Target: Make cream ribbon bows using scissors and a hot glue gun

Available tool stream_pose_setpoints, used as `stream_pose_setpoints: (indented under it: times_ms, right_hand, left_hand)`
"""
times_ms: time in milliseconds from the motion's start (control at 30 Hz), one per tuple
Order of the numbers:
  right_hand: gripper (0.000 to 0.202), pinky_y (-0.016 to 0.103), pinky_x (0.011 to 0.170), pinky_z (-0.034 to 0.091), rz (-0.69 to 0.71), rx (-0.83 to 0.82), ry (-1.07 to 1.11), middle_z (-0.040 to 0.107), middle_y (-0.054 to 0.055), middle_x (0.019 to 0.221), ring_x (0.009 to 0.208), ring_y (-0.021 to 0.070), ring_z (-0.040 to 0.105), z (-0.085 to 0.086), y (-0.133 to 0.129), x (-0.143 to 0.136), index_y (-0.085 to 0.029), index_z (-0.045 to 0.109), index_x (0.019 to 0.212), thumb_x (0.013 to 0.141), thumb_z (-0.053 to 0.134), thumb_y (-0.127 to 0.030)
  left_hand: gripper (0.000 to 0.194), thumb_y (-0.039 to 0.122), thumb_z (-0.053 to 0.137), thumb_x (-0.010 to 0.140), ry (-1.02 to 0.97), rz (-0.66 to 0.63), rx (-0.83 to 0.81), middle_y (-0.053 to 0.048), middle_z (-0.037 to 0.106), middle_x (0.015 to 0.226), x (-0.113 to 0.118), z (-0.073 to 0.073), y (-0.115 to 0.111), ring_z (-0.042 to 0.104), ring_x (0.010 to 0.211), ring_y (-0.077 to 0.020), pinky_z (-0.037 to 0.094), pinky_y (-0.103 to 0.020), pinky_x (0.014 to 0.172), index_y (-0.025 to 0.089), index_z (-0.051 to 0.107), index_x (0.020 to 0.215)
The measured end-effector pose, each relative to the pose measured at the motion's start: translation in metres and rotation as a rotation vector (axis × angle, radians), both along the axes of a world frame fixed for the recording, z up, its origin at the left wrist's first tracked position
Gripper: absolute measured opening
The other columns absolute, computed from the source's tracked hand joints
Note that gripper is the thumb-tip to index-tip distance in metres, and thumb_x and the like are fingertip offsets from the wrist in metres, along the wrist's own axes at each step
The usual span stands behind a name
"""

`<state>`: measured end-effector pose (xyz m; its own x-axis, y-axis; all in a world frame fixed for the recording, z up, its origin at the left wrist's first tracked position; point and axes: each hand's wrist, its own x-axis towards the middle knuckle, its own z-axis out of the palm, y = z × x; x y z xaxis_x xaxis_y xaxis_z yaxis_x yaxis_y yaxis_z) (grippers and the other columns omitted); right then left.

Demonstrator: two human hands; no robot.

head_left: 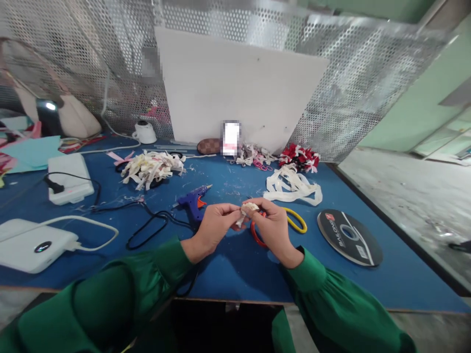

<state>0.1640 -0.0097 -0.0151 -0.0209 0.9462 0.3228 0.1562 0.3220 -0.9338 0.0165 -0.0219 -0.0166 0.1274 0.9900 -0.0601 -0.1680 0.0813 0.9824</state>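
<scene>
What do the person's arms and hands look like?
Both arms wear long, loose, slightly shiny green sleeves: the left sleeve and the right sleeve, which is gathered into its cuff. The left hand and right hand are bare, without gloves.

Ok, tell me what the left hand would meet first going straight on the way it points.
Likely the right hand, just past the cream fabric piece the left hand holds; depth between them is unclear.

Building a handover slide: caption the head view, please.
Left hand and right hand pinch a cream ribbon piece over a blue tabletop, between a blue glue gun and a black reel.
</scene>
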Motion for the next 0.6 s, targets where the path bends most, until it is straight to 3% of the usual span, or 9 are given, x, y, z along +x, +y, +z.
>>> stream_pose_setpoints:
  times_ms: [233,400,600]
  right_hand:
    - [0.005,0.03,0.06,0.052,-0.036,0.043,-0.006,0.072,0.002,0.069,0.063,0.0177,0.064,0.001,0.001,-0.002,-0.023,0.075,0.076,0.075,0.072,-0.027]
    - [0.011,0.031,0.061,0.051,0.045,-0.044,0.055,0.071,0.0,0.067,0.059,0.0171,0.062,-0.005,0.007,-0.001,-0.021,0.075,0.078,0.072,0.075,-0.03]
    - [0.015,0.033,0.071,0.051,0.025,-0.025,0.015,0.075,0.003,0.077,0.073,0.0208,0.066,-0.012,0.01,-0.002,-0.021,0.076,0.08,0.072,0.077,-0.034]
  left_hand:
    - [0.019,0.032,0.072,0.074,-0.012,-0.035,0.037,-0.002,0.07,0.069,0.0,-0.002,-0.001,0.063,0.062,-0.014,0.052,-0.026,0.063,0.015,0.075,0.082]
    - [0.02,0.034,0.07,0.078,0.051,-0.03,0.145,-0.001,0.065,0.064,-0.004,-0.009,0.004,0.058,0.058,-0.0122,0.049,-0.024,0.059,0.014,0.071,0.074]
    - [0.021,0.034,0.063,0.084,0.319,0.005,0.31,-0.004,0.07,0.07,-0.012,-0.014,0.011,0.063,0.063,-0.0165,0.048,-0.026,0.061,0.017,0.069,0.074]
